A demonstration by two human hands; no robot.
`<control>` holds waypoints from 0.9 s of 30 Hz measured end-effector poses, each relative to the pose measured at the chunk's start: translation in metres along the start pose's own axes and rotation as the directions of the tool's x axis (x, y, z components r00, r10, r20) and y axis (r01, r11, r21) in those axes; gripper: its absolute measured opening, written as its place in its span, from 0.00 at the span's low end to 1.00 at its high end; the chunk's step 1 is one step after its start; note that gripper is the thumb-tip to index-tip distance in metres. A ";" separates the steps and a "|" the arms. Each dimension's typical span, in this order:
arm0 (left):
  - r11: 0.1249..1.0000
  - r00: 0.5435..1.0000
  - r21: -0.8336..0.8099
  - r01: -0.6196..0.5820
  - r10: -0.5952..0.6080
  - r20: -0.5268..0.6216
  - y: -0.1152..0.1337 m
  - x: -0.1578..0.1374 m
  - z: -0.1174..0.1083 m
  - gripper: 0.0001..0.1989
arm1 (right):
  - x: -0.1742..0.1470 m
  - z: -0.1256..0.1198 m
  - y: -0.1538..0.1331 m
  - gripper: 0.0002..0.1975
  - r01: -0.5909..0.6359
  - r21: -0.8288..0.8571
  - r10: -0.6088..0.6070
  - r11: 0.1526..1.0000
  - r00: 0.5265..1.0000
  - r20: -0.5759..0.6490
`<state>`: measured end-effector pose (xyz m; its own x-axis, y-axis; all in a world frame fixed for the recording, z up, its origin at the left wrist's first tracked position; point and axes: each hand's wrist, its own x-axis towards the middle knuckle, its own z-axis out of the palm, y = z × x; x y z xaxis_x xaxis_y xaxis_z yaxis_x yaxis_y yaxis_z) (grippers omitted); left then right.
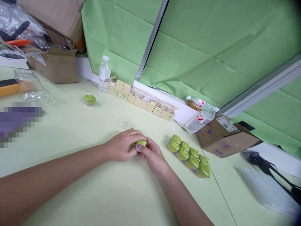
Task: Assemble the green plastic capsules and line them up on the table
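Both hands meet over the table, closed around a small green lid [141, 143]. My left hand [123, 144] grips it from the left, and my right hand [152, 155] has its thumb pressed on the near side. Part of the lid is hidden by the fingers. Just beyond my left hand stands a small clear container [125, 123] with no lid on it. Off to the right, several small clear jars with green lids [192, 161] stand in two rows. One more green-lidded jar [89, 99] sits alone at the upper left.
Small cardboard boxes [141, 99] line the back edge, some with raised flaps, beside an upright water bottle [104, 74]. Plastic bottles [201, 121] lie by a carton [223, 136] at right. A glass vessel [33, 91] and an open cardboard box [57, 66] are at left.
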<state>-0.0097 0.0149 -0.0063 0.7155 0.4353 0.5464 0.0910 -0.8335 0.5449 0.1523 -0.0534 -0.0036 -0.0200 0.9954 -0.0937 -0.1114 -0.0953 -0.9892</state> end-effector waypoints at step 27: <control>0.984 0.999 -0.179 0.018 -0.012 0.035 -0.002 -0.001 -0.003 0.29 | 0.001 -0.004 -0.004 0.11 -0.128 0.104 0.126 0.986 0.992 0.023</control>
<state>-0.0130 0.0170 -0.0059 0.7379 0.4333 0.5175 -0.0213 -0.7514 0.6595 0.1568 -0.0523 -0.0002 -0.0566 0.9749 -0.2153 -0.2106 -0.2224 -0.9519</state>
